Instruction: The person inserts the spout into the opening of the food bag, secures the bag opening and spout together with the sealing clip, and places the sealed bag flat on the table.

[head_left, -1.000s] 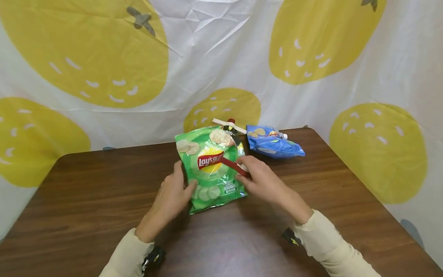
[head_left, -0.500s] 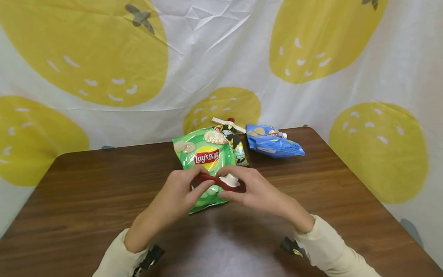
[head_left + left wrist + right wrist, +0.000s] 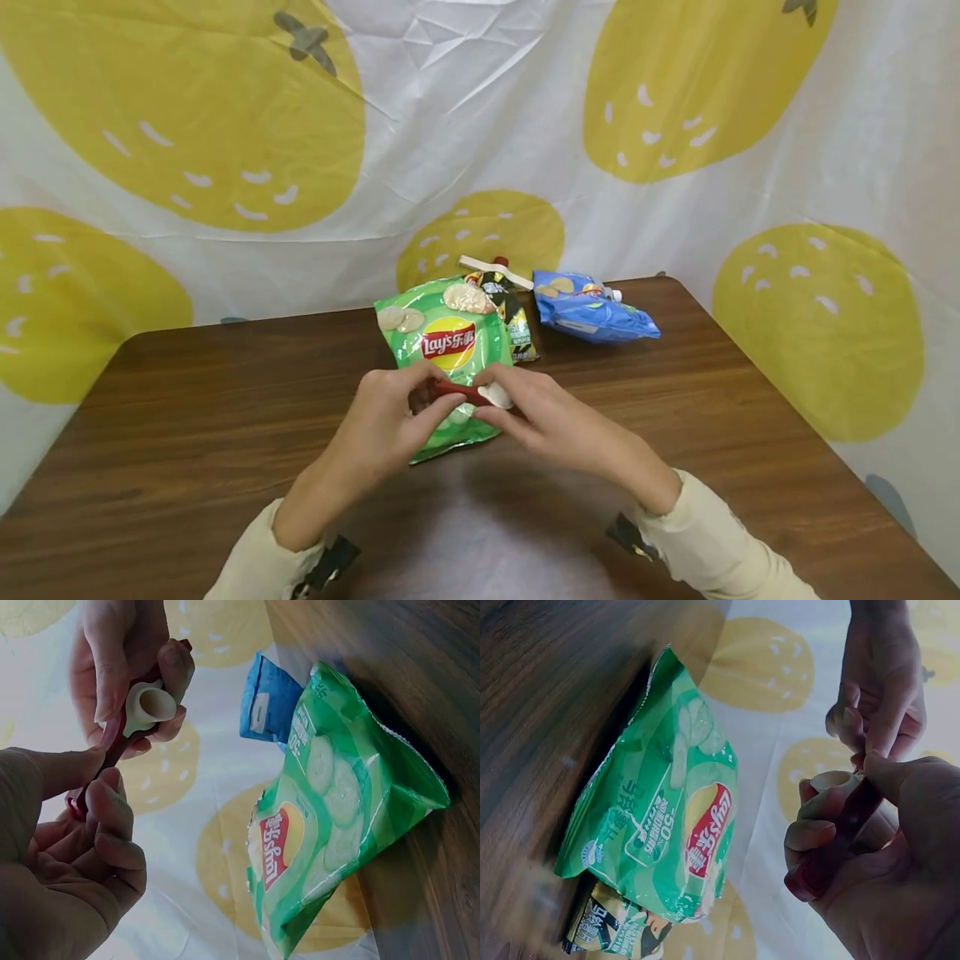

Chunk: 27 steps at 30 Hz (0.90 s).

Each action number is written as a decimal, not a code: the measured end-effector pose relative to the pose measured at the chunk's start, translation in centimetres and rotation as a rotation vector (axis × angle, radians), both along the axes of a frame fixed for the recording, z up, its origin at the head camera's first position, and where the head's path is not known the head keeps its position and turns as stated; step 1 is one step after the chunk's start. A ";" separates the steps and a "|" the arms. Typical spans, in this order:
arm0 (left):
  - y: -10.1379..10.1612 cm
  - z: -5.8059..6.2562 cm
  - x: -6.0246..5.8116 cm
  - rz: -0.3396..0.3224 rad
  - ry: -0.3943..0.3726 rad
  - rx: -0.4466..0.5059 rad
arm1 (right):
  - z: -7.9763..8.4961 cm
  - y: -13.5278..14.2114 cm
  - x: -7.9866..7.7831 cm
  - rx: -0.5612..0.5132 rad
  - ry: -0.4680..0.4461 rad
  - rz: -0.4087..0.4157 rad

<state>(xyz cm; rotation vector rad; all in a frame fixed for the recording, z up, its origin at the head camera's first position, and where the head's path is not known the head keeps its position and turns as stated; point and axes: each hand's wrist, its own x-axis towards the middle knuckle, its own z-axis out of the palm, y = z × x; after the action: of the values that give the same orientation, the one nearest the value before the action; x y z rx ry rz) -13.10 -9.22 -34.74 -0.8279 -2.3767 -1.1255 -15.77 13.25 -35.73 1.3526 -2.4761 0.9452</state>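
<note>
A dark red bag clip [image 3: 461, 390] with a white pouring spout [image 3: 154, 705] is held in front of the green Lay's chip bag [image 3: 448, 340]. My left hand [image 3: 381, 423] pinches its left end between thumb and fingers. At the spout end, my right hand [image 3: 561, 421] grips the clip, thumb on one side and fingers on the other. The spout's round mouth faces the camera in the left wrist view. Behind both hands, the green bag leans upright on the wooden table, its lower part partly hidden by them in the head view.
Behind the green bag stands a black chip bag [image 3: 517, 323] with a white clip [image 3: 486, 268] across its top and a red cap. To its right lies a blue chip bag [image 3: 600, 318] with a white cap [image 3: 617, 295]. A fruit-print cloth [image 3: 420, 150] hangs behind the table [image 3: 225, 400].
My left hand has left the green bag and now pinches the clip's left end. My right hand has brought the clip lower and nearer; over the last half second it has tilted slightly.
</note>
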 end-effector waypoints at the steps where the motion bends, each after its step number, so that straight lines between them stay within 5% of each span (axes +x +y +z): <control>1: 0.1 0.0 0.0 0.004 0.010 0.004 | 0.0 0.0 0.0 0.001 0.008 -0.005; 6: 0.5 -0.1 0.1 0.021 0.050 0.015 | 0.0 -0.1 0.0 0.005 0.013 -0.034; 15: 0.5 -0.1 -0.1 0.075 0.075 -0.017 | 0.3 0.7 -0.6 -0.114 -0.137 -0.085; 27: 1.0 -0.4 0.6 0.085 0.073 -0.177 | 0.2 0.9 -1.2 -0.095 -0.036 -0.164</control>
<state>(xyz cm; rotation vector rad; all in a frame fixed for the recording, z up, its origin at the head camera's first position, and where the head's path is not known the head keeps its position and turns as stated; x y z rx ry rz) -12.48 -8.19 -35.13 -0.8018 -2.4513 -0.8461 -17.00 14.19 -35.55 1.0945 -2.4885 1.0424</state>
